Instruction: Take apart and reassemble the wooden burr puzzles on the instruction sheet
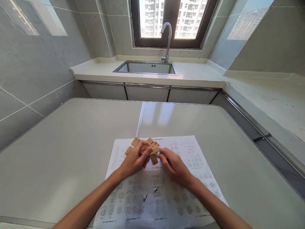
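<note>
Several small notched wooden puzzle blocks [154, 160] form a cluster above a large printed sheet [188, 187]. My left hand [135, 159] is closed around the cluster, its thumb pressed on a light block [154, 150] on the near side. Against the right side of the cluster, my right hand [175, 163] pinches the end of a block with thumb and fingertips. Other block ends stick out beyond my left fingers, such as one at the back [135, 141]. How the blocks interlock is mostly hidden by my fingers.
The sheet, covered in small diagrams, lies on a pale two-panel tabletop [71, 143] with a seam [140, 119]. Beyond stand a counter [197, 70] with a sink [146, 67], a faucet [168, 41] and a window. Tiled walls rise at both sides; a ledge runs along the right.
</note>
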The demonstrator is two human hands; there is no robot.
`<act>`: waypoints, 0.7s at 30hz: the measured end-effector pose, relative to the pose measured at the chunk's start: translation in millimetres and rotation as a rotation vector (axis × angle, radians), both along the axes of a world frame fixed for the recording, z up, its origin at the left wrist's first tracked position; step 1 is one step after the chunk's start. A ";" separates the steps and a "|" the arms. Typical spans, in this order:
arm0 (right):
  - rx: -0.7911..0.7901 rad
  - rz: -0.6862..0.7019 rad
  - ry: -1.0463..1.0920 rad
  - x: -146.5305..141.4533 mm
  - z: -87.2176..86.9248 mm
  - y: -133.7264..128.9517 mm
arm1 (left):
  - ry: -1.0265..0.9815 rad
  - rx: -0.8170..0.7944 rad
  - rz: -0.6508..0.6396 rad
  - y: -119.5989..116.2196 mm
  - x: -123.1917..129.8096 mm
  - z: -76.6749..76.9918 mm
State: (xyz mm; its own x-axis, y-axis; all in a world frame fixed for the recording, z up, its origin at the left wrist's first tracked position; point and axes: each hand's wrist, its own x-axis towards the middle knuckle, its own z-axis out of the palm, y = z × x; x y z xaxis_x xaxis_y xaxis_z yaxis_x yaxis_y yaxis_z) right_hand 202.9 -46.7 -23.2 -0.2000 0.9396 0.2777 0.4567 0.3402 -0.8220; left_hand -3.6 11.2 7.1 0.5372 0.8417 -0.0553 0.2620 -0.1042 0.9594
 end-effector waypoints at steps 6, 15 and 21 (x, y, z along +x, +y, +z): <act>0.000 -0.089 0.088 -2.5 -4.6 -3.7 | -0.017 0.003 0.044 0.4 -0.5 -0.8; 0.065 -0.089 0.056 -2.6 -7.2 -2.8 | 0.155 0.129 0.163 2.3 -0.8 1.7; 0.066 -0.035 0.179 -4.0 -3.4 -1.1 | 0.158 0.124 0.198 2.4 -0.1 0.3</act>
